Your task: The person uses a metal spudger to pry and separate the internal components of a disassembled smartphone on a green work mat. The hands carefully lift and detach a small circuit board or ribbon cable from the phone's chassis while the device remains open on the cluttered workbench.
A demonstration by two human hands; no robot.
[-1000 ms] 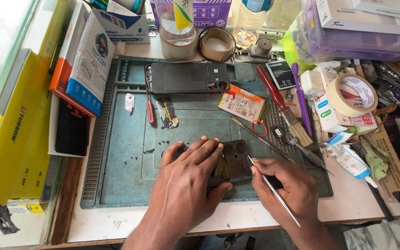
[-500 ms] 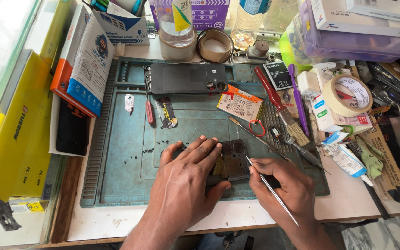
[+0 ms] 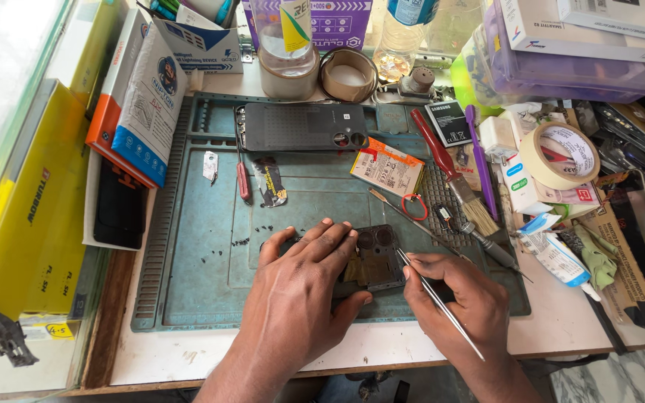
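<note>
A: Count, big to small?
B: 1 teal work mat (image 3: 210, 298); 1 grey back cover (image 3: 300, 127) at its far edge; 1 opened phone (image 3: 373, 260) at near edge, under left hand (image 3: 300, 298), pressed flat, fingers spread.
A: Right hand (image 3: 463, 302)?
B: Pinched shut on 1 pr tweezers (image 3: 434, 298), tip at phone.

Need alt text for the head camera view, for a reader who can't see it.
A person's left hand presses flat on an opened phone lying on a teal work mat, while the right hand holds thin tweezers with their tip at its edge. A dark phone back cover, a red-handled brush and a tape roll lie around.
</note>
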